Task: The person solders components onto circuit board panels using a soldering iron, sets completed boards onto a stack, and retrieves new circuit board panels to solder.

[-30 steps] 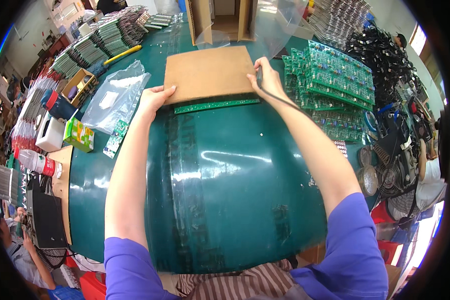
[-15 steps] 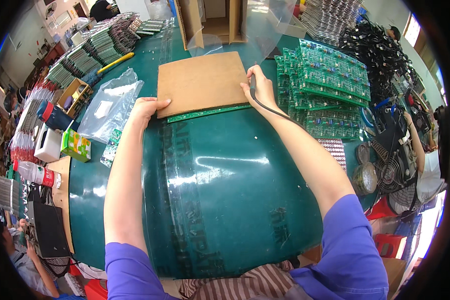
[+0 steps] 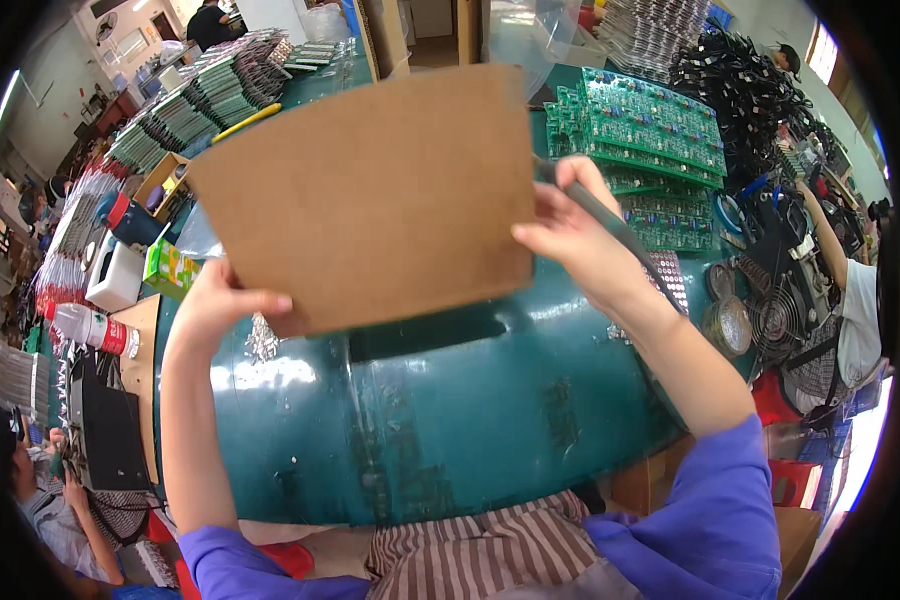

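A flat brown cardboard sheet (image 3: 380,200) is raised and tilted toward me above the table. My left hand (image 3: 220,305) is closed on its lower left corner, thumb on the front face. At the right edge my right hand (image 3: 580,225) grips the sheet, thumb in front. A dark corded tool with a slim handle (image 3: 610,222) also lies in that hand, its cable running back along my forearm; its tip is hidden. Anything behind the cardboard, including the green circuit board seen earlier, cannot be made out. The sheet and right hand are somewhat blurred.
Stacked green circuit boards (image 3: 650,125) stand at the right, near black cables (image 3: 745,85) and a small fan (image 3: 775,340). Left are a bottle (image 3: 95,328), a green carton (image 3: 170,268) and a dark flask (image 3: 128,218). Small pale pieces (image 3: 262,340) lie on the green table (image 3: 450,420).
Both hands have lifted the cardboard sheet off the table and brought it closer, tilting it. The green board edge below it has gone from sight. My hands have moved apart.
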Motion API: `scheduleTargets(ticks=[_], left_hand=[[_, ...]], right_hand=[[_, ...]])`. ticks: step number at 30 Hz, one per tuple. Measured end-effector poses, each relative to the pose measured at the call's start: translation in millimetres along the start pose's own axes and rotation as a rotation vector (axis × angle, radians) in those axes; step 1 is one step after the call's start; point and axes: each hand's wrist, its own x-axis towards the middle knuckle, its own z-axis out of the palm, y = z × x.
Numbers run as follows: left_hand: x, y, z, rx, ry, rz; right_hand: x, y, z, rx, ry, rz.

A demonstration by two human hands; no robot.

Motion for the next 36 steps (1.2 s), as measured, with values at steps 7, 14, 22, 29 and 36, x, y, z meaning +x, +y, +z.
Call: scheduleTargets(ticks=[7,14,22,29,36], left_hand=[[-135.5,-9.2,67.4,0.613,0.053,0.173],[-156.4,-50.2,106.1,0.933,0.233,0.782],[-177.1,-49.0,91.1,0.887,-0.243,0.658],[-181.1,-38.8,90.0,0.969,-0.398,0.587],[-180.1,-32.8,86.5,0.959,-0.423,0.564]], right_hand=[[-130.7,-24.8,-10.7,-0.397,-0.112,-0.042],[-185.2,21.6,-42.2,-0.653,-0.330,-0.329],[-198.9,18.3,-47.6,-0.859,-0.610,-0.355],[-194.7,-9.8,-45.1,-0.938,-0.844,-0.157],[-222.3,-52.7,-42.5,-1.177,-0.638,-0.151]])
